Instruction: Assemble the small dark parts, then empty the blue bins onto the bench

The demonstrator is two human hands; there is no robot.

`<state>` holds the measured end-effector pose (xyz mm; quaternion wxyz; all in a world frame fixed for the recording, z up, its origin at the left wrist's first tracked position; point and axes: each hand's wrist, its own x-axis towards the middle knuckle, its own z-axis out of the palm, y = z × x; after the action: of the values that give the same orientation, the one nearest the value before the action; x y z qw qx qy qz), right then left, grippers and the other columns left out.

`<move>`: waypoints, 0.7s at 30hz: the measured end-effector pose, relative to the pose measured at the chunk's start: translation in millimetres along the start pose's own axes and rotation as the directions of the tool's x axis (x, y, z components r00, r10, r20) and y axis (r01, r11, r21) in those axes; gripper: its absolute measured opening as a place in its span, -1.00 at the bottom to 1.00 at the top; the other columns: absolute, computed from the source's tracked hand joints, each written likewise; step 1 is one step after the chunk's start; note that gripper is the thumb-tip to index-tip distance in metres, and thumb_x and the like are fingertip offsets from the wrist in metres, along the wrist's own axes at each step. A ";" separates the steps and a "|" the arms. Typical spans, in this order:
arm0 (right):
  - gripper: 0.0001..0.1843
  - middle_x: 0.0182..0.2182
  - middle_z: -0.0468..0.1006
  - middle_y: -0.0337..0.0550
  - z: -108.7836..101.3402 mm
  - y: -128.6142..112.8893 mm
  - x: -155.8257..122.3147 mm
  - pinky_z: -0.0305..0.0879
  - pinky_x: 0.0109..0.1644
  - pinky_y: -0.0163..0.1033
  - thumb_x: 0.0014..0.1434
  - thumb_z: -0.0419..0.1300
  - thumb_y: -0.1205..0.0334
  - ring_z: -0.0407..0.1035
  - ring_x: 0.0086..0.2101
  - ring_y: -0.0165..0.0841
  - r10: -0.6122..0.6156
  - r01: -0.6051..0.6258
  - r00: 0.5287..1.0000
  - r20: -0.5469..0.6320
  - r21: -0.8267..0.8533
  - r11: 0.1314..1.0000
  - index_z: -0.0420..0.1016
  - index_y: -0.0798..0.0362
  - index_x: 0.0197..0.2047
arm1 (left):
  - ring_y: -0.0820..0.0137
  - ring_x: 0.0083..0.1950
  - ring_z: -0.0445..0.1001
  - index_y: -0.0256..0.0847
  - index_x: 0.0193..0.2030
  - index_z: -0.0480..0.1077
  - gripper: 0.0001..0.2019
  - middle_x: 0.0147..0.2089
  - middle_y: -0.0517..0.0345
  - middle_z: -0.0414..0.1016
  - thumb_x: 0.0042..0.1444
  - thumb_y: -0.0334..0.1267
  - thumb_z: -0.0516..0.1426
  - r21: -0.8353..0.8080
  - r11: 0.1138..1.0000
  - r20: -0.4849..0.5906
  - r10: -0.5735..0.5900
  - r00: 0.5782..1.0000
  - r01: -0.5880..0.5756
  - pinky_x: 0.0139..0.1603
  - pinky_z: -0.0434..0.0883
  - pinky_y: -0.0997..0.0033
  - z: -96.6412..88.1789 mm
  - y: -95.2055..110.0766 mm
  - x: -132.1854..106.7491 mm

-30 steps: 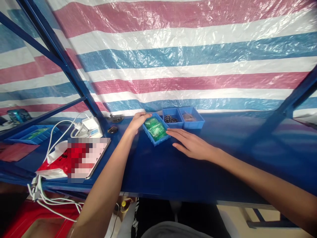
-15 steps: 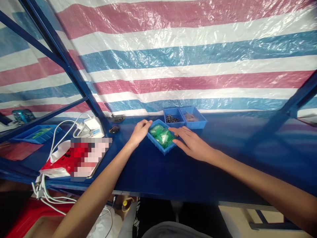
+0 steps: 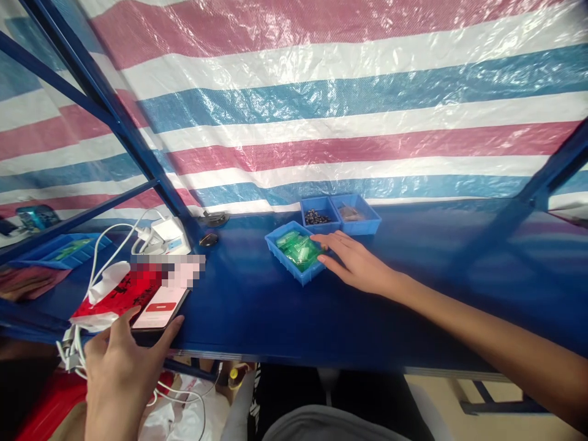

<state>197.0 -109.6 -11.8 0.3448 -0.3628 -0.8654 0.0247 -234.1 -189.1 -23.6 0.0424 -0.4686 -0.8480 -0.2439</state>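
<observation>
A small blue tray [image 3: 275, 253] full of green packets [image 3: 300, 250] sits on the dark blue bench [image 3: 285, 306]. My right hand [image 3: 354, 262] lies flat beside the tray's right side, fingers stretched out and touching its edge. My left hand [image 3: 120, 373] is low at the near left, fingers spread, its fingertips at the near edge of a phone [image 3: 160, 306] that lies on the bench with a lit screen.
Two more small blue trays [image 3: 340, 215] stand behind the green one, against a striped tarp. White cables and a charger [image 3: 168, 236], a red and white bag [image 3: 110, 294], and a blue frame post [image 3: 114, 116] crowd the left side. Another blue tray [image 3: 59, 251] lies far left.
My left hand has left the green-packet tray and dropped back to the phone at the near left. The right hand stays against the tray, which sits slightly nearer than a second ago.
</observation>
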 end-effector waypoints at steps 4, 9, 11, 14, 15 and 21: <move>-0.54 0.02 0.55 0.03 -0.3 0.5 -0.1 0.42 0.13 0.12 0.49 -0.02 0.08 0.45 0.02 -0.08 0.002 -0.002 1.000 0.002 -0.011 1.000 0.24 -0.02 0.37 | -0.26 0.29 0.37 -0.24 0.28 0.31 -0.12 0.16 -0.29 0.46 0.00 0.42 0.09 0.026 0.999 0.007 0.032 0.999 -0.032 0.34 0.34 -0.19 -0.6 -0.3 3.8; -0.55 0.02 0.55 0.03 -1.5 -0.1 -0.1 0.42 0.13 0.12 0.49 -0.02 0.07 0.45 0.02 -0.08 0.006 -0.006 1.000 0.005 -0.005 1.000 0.25 -0.03 0.36 | -0.27 0.30 0.37 -0.21 0.32 0.27 -0.10 0.19 -0.28 0.44 0.03 0.45 0.05 0.027 1.000 0.027 0.011 1.000 -0.012 0.34 0.34 -0.21 -1.3 -2.1 5.1; -0.56 0.02 0.55 0.03 -2.1 -0.1 -0.2 0.41 0.13 0.11 0.50 -0.02 0.08 0.44 0.02 -0.09 0.004 -0.004 1.000 0.009 -0.005 1.000 0.25 -0.01 0.36 | -0.27 0.29 0.37 -0.23 0.31 0.28 -0.11 0.17 -0.29 0.45 0.04 0.44 0.04 0.025 0.999 0.032 0.022 0.999 -0.023 0.34 0.33 -0.21 -2.2 -2.9 4.0; -0.56 0.01 0.54 0.02 -2.0 0.5 -0.4 0.42 0.11 0.09 0.50 -0.01 0.09 0.43 0.01 -0.10 0.006 -0.006 1.000 0.014 -0.005 1.000 0.25 0.01 0.35 | -0.32 0.32 0.32 -0.26 0.30 0.32 -0.08 0.15 -0.35 0.42 0.01 0.45 0.06 0.030 0.999 0.018 -0.019 1.000 0.019 0.31 0.34 -0.24 -6.8 4.2 -3.6; -0.56 0.00 0.54 0.02 -1.7 0.8 -0.5 0.43 0.10 0.08 0.50 -0.01 0.09 0.43 0.00 -0.10 0.007 -0.007 1.000 0.014 -0.007 1.000 0.25 0.01 0.35 | -0.34 0.33 0.30 -0.25 0.30 0.33 -0.07 0.17 -0.37 0.39 -0.01 0.46 0.07 0.026 0.999 0.000 -0.041 0.999 0.041 0.28 0.36 -0.27 -9.3 11.1 -7.6; -0.60 0.08 0.55 0.01 0.3 0.5 -1.0 0.43 0.16 0.08 0.49 0.00 0.15 0.44 0.09 -0.11 -0.019 0.017 0.998 -0.052 -0.037 0.999 0.31 0.01 0.32 | -0.09 0.15 0.47 -0.10 0.17 0.44 -0.46 0.06 -0.13 0.49 0.22 0.18 0.02 -0.199 0.916 -0.133 0.328 0.935 -0.349 0.24 0.37 -0.06 -15.9 125.5 -11.7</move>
<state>197.6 -109.8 -12.7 0.3607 -0.3618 -0.8596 -0.0037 -127.7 -149.9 33.8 0.0728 -0.5978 -0.7188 -0.3474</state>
